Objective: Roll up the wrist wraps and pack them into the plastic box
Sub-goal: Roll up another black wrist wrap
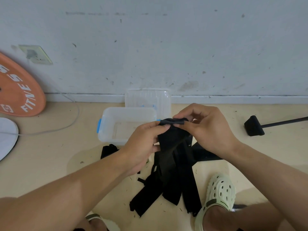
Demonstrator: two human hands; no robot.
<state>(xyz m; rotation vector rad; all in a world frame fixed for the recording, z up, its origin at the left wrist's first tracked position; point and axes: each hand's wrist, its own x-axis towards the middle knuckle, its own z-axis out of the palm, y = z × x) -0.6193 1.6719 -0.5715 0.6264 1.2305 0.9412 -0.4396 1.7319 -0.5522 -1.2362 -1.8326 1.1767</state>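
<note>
A black wrist wrap (170, 139) hangs in front of me, its top end folded over between my fingers. My left hand (143, 145) pinches the left side of that fold, and my right hand (206, 129) pinches the right side. Several more black wrist wraps (186, 185) lie in a loose pile on the floor below. The clear plastic box (106, 129) with blue latches stands open just beyond my hands, and nothing shows inside it.
The box's clear lid (148, 99) leans against the wall behind it. An orange weight plate (18, 90) leans at the far left, next to a white disc (6, 137) and a grey cable (73, 119). A black stand foot (254, 125) sits right. My sandalled foot (218, 195) is beside the pile.
</note>
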